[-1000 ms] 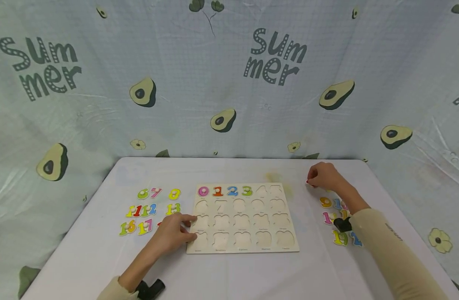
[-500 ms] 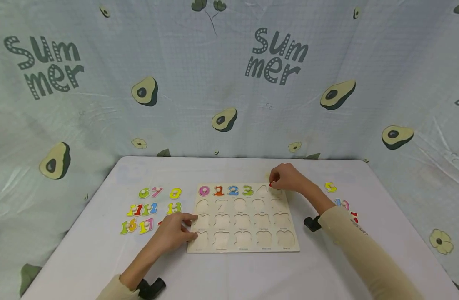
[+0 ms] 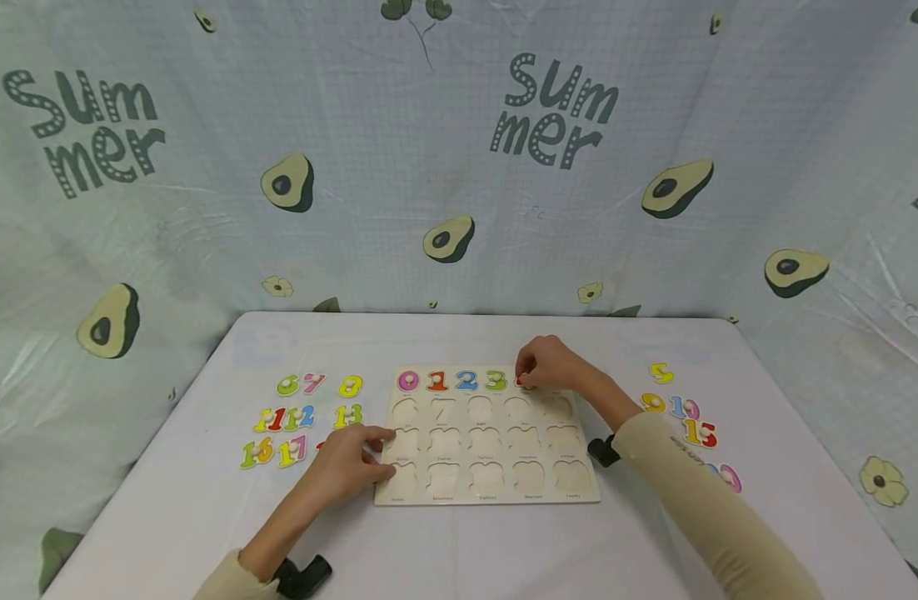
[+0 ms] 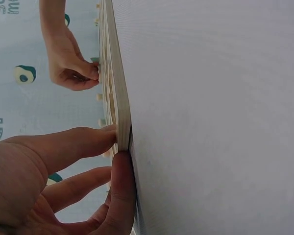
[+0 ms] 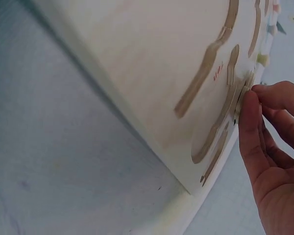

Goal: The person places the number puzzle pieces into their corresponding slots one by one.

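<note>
A wooden number puzzle board [image 3: 460, 479] lies mid-table, with the 0 [image 3: 408, 381], 1 [image 3: 437, 381], 2 [image 3: 466, 381] and 3 [image 3: 496, 380] seated in its top row. My right hand [image 3: 552, 364] pinches a red number piece [image 3: 519, 382] at the recess right of the 3; fingers hide most of it. The right wrist view shows the piece [image 5: 242, 102] tilted between thumb and fingertips, right at the board's surface. My left hand [image 3: 346, 467] rests thumb and fingertips, spread apart, on the board's left edge [image 4: 121, 107].
Left of the board lie several number pieces, among them a 6 [image 3: 287, 385], 8 [image 3: 350, 387] and 13 [image 3: 348, 416]. On the right are a 5 [image 3: 661, 372], 9 [image 3: 653, 402], 10 [image 3: 685, 407] and 15 [image 3: 700, 432]; my right sleeve covers others.
My right hand has moved left from the right-hand pieces to the board's top row, carrying the red number piece. The left hand stays at the board's edge.
</note>
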Available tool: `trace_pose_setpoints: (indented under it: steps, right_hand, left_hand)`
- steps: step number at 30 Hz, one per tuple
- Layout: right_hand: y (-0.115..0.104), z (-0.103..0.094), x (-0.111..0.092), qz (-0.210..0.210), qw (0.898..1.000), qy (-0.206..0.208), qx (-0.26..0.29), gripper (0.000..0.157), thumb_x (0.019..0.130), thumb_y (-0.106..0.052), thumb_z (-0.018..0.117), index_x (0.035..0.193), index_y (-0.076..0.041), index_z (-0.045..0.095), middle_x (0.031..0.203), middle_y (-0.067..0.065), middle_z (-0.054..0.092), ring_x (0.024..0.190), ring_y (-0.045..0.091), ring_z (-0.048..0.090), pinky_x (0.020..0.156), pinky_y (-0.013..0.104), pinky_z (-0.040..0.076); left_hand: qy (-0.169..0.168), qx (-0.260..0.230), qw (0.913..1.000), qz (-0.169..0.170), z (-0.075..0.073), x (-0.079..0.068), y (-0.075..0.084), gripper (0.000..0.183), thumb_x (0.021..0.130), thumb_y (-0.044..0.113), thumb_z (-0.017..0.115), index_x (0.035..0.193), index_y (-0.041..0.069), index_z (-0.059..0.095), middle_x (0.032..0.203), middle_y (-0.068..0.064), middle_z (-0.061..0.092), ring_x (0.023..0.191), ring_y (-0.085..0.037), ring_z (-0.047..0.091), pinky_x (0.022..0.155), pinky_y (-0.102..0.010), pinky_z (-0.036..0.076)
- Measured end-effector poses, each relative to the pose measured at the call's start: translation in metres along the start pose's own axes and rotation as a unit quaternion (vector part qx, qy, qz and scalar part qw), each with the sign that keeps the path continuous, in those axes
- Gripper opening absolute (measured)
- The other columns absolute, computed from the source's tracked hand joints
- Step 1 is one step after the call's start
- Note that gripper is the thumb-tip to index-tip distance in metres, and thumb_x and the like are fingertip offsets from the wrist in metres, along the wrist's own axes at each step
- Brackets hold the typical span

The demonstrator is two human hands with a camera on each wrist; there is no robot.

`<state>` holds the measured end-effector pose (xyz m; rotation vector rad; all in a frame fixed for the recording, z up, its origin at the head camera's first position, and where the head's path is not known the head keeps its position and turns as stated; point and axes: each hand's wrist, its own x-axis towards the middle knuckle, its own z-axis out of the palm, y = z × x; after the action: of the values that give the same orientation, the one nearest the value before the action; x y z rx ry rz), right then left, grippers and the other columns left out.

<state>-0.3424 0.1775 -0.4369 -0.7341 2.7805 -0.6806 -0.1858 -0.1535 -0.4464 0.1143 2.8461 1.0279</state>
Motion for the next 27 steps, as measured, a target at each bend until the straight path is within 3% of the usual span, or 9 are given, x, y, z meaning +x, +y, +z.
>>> trace_pose_setpoints:
  steps: [13, 18, 22, 27]
  right_hand:
    - [0.0, 0.002, 0.0, 0.003, 1.0, -0.002, 0.011, 0.004, 0.083, -0.016, 0.073, 0.081, -0.014, 0.071, 0.076, -0.002, 0.067, 0.066, 0.01, 0.056, 0.062, 0.024, 0.048]
    - [0.004, -0.007, -0.01, -0.001, 1.0, 0.01, 0.023, 0.009, 0.083, -0.019, 0.072, 0.09, -0.014, 0.069, 0.085, 0.0, 0.068, 0.077, 0.012, 0.061, 0.068, 0.028, 0.05]
    - [0.025, -0.028, -0.026, 0.013, 0.999, 0.041, 0.014, 0.013, 0.084, -0.02, 0.07, 0.095, -0.014, 0.067, 0.092, 0.002, 0.067, 0.085, 0.016, 0.062, 0.072, 0.031, 0.051]
    - [0.073, -0.06, -0.057, 0.037, 0.995, 0.081, -0.033, 0.014, 0.085, -0.017, 0.068, 0.097, -0.009, 0.068, 0.09, 0.006, 0.068, 0.082, 0.02, 0.062, 0.069, 0.034, 0.05]
  left_hand:
    - [0.0, 0.007, 1.0, 0.0, -0.001, 0.0, 0.001, 0.043, 0.071, 0.015, 0.084, 0.112, 0.012, 0.072, 0.088, -0.001, 0.063, 0.071, -0.011, 0.055, 0.06, -0.026, 0.044]
    - [-0.003, 0.008, 1.0, -0.001, -0.001, 0.001, 0.002, 0.044, 0.07, 0.015, 0.084, 0.112, 0.012, 0.072, 0.089, -0.001, 0.063, 0.071, -0.011, 0.055, 0.06, -0.026, 0.044]
    - [-0.005, 0.003, 1.0, -0.002, 0.0, 0.002, 0.001, 0.044, 0.07, 0.015, 0.084, 0.113, 0.012, 0.072, 0.089, -0.001, 0.064, 0.072, -0.011, 0.056, 0.061, -0.026, 0.045]
    - [-0.008, 0.001, 1.0, -0.006, 0.0, 0.003, 0.0, 0.044, 0.07, 0.014, 0.084, 0.112, 0.012, 0.072, 0.089, -0.001, 0.064, 0.071, -0.011, 0.057, 0.061, -0.026, 0.045]
